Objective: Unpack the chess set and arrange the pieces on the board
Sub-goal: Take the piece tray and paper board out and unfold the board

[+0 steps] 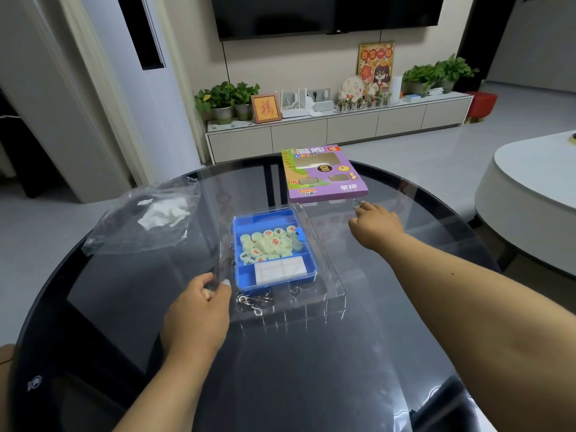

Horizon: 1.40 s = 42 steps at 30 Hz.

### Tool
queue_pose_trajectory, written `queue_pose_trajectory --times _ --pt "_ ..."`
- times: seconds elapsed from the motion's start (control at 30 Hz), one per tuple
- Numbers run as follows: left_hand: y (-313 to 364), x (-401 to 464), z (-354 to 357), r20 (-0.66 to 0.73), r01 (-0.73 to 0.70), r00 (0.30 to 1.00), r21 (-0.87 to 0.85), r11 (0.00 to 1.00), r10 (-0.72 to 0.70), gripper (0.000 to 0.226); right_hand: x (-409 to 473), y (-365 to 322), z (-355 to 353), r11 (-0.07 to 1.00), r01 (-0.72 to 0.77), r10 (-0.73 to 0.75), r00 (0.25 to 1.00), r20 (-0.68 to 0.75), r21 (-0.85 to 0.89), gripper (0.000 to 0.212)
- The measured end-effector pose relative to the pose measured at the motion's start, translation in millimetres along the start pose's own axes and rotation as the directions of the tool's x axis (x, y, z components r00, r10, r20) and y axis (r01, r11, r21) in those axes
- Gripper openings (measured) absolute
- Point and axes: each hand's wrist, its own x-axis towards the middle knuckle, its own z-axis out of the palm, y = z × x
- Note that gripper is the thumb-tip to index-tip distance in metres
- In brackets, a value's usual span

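A crumpled clear bag (pixel 146 213) lies at your far left on the dark glass table (pixel 124 294). Your left hand (pixel 199 310) pinches the near-left edge of the clear plastic tray (pixel 327 285) holding the blue case (pixel 271 251) of chess pieces (pixel 268 244). Behind sits the purple box (pixel 322 173). Your right hand (pixel 375 226) pinches a small wire ring (pixel 357 203).

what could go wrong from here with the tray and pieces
1. The left hand and right hand grip opposite corners of the clear tray; a tilt could slide the open blue box and spill its pieces.
2. The loose metal rings might drop out.
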Motion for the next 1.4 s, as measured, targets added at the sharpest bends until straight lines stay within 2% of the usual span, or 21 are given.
queue_pose_trajectory --times 0.1,0.2,0.27,0.37,0.47,0.6,0.87,0.97,1.03,1.07,1.1,1.17,1.3,1.4 --pt "0 0 0 0.000 0.004 1.000 0.006 1.000 -0.004 0.042 3 0 -4 1.000 -0.016 0.016 1.000 0.007 0.004 0.050" --pt "0 0 0 -0.002 0.010 1.000 0.009 1.000 -0.010 0.042 0 -7 -5 1.000 0.001 -0.002 0.978 -0.208 -0.008 0.042" --pt "1 -1 0 -0.003 0.012 1.000 0.011 1.000 -0.011 0.042 -1 -13 -3 0.996 0.079 -0.090 0.961 -0.262 -0.051 0.045" --pt "2 -2 0 -0.003 0.010 1.000 0.019 1.000 -0.009 0.043 5 -20 -1 0.975 0.182 -0.197 0.973 -0.122 -0.127 0.053" --pt "2 -2 0 0.000 0.006 1.000 0.015 1.000 -0.006 0.042 15 -26 1 0.970 0.193 -0.199 0.980 -0.021 -0.148 0.054" --pt "2 -1 -1 -0.003 0.012 1.000 0.013 1.000 -0.012 0.040 21 -32 -2 0.970 0.182 -0.179 0.983 0.031 -0.158 0.057" --pt "3 -2 0 -0.006 0.016 1.000 0.004 1.000 -0.016 0.040 24 -19 -7 0.984 0.118 -0.112 0.992 0.048 -0.136 0.056" --pt "4 -2 -1 -0.004 0.020 1.000 0.004 1.000 -0.020 0.040 15 -32 -15 0.988 0.153 -0.155 0.983 -0.102 -0.030 0.054" --pt "6 -3 -1 -0.001 0.024 1.000 0.004 1.000 -0.024 0.041 -1 -54 -24 0.948 0.268 -0.234 0.952 -0.198 0.169 0.044" --pt "6 -3 -2 0.000 0.027 1.000 0.006 1.000 -0.027 0.041 -13 -67 -30 0.895 0.343 -0.294 0.934 -0.203 0.284 0.035" --pt "7 -3 -2 0.003 0.029 1.000 0.011 1.000 -0.029 0.041 -28 -80 -34 0.833 0.408 -0.368 0.913 -0.177 0.373 0.026" --pt "8 -4 -3 0.009 0.032 0.999 0.026 0.999 -0.032 0.041 -60 -103 -42 0.747 0.500 -0.527 0.847 -0.069 0.438 0.020" --pt "9 -5 -4 0.025 0.039 0.999 0.051 0.998 -0.040 0.042 -107 -131 -44 0.679 0.654 -0.720 0.682 0.130 0.333 0.018" --pt "7 -4 -4 0.027 0.049 0.998 0.049 0.998 -0.051 0.042 -127 -141 -41 0.646 0.755 -0.761 0.627 0.165 0.112 0.020"
